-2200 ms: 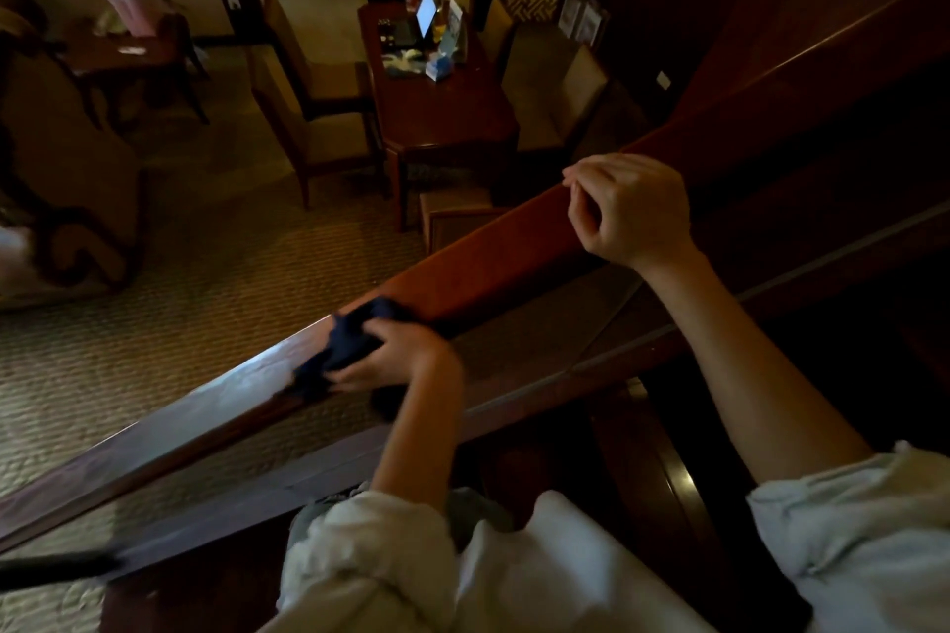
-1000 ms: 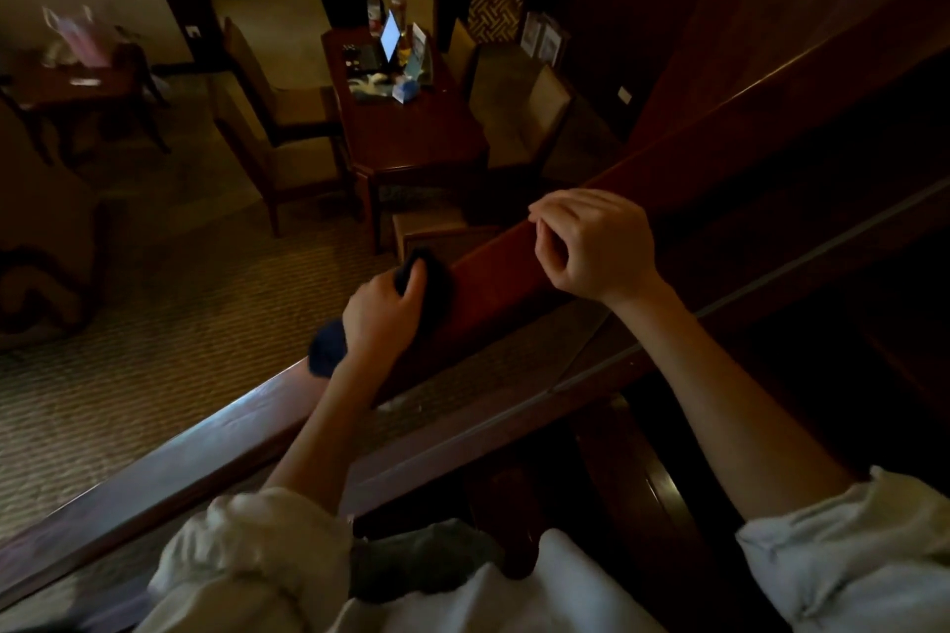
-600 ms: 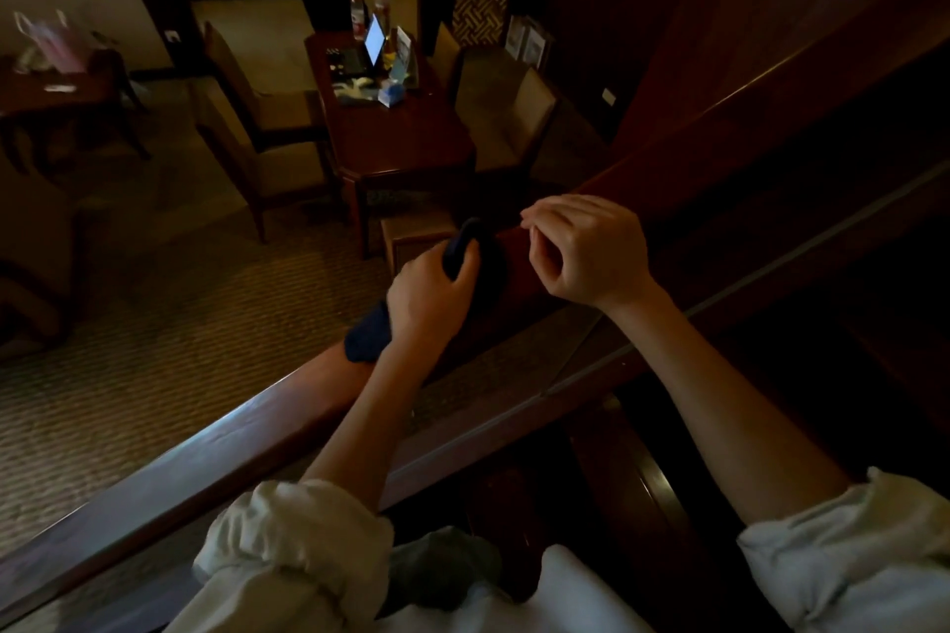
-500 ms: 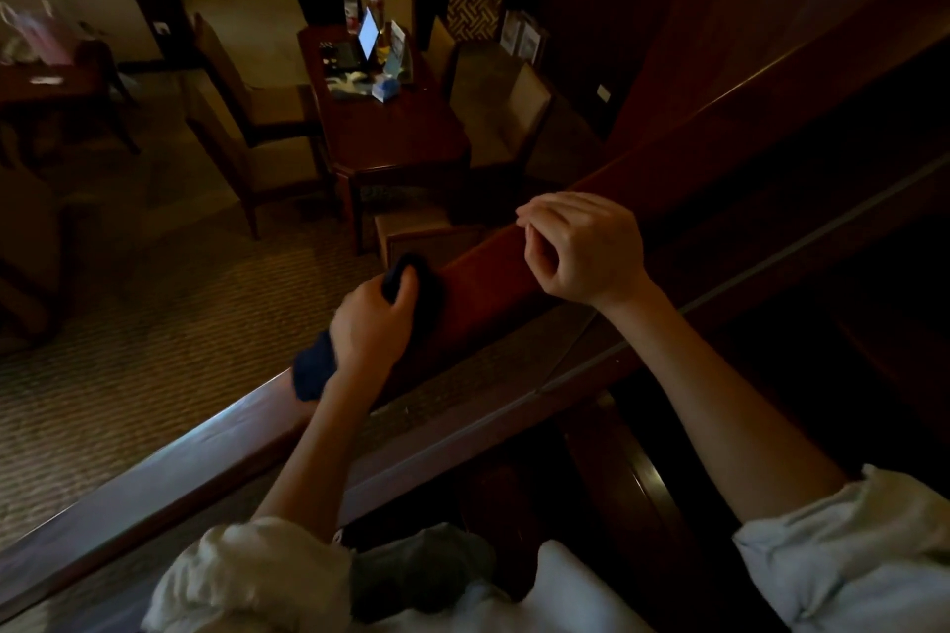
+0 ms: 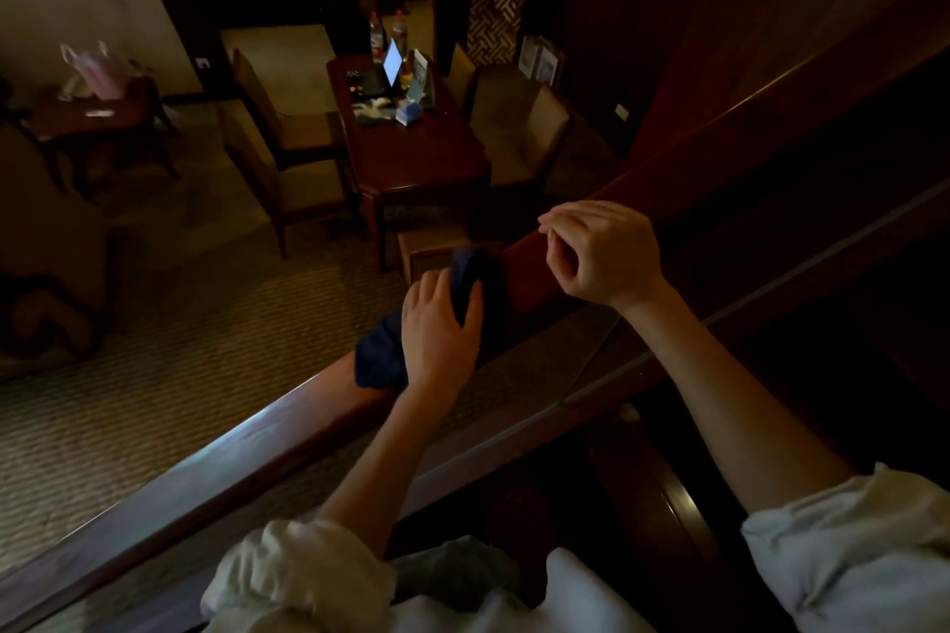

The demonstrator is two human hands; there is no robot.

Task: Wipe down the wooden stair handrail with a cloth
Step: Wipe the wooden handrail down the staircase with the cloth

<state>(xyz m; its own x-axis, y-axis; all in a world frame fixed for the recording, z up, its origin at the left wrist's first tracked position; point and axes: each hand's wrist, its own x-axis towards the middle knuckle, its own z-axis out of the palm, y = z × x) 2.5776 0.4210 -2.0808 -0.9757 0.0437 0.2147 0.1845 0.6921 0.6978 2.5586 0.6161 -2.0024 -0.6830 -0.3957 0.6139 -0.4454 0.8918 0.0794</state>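
The wooden handrail (image 5: 231, 458) runs diagonally from the lower left to the upper right, dark red-brown and glossy. A dark blue cloth (image 5: 378, 355) is draped over its top and near side at mid-frame. My left hand (image 5: 439, 329) grips the cloth and presses it onto the rail, fingers pointing up the slope. Just above it, my right hand (image 5: 606, 252) sits on the rail with its fingers curled in and nothing in them. The two hands are about a hand's width apart.
Below the rail lies a glass panel with a lower wooden rail (image 5: 514, 406), and dark stair wood (image 5: 668, 504) is on my side. Beyond are carpet, a dining table (image 5: 416, 154) with bottles and clutter, chairs (image 5: 288, 154), and a side table (image 5: 92, 118) at the left.
My left hand slid the cloth up the rail toward my right hand, drew back a little, then moved up again. My right hand stayed in place.
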